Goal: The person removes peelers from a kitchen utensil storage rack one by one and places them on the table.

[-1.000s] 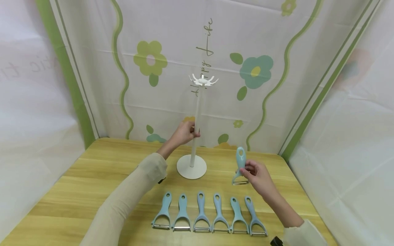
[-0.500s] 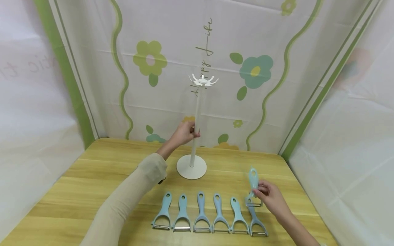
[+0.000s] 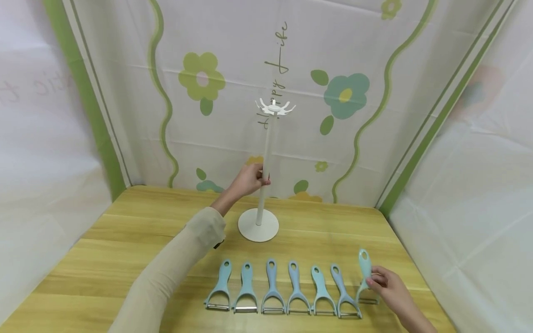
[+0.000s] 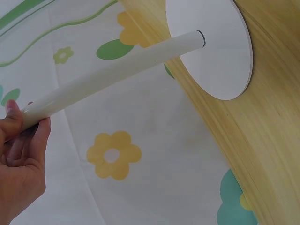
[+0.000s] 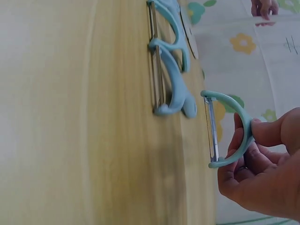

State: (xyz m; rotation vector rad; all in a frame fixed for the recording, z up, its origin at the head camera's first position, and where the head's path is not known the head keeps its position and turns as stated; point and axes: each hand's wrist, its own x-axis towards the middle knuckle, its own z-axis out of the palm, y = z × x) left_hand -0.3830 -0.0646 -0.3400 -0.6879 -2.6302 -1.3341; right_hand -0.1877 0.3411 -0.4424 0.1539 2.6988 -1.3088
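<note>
My left hand [image 3: 249, 179] grips the pole of a white stand [image 3: 266, 152] about midway up. The stand has a round base [image 4: 220, 61] on the table and a ring of upturned hooks [image 3: 275, 108] at the top, with nothing hanging on them. A light green-blue peeler [image 3: 364, 264] is pinched between the thumb and fingers of my right hand [image 3: 391, 289], handle up and blade down. In the right wrist view that peeler [image 5: 239, 110] is held near its yoke, just off the table. A bluer peeler [image 3: 343, 291] lies immediately to its left.
Several more peelers, among them the leftmost one [image 3: 222, 282], lie in a row along the front of the wooden table [image 3: 137, 240], handles pointing away. Patterned fabric [image 3: 233, 125] rises close behind the stand and along both sides.
My right hand has carried the peeler toward the front right and lower, from beside the stand to the right end of the row. The left hand keeps its hold on the pole.
</note>
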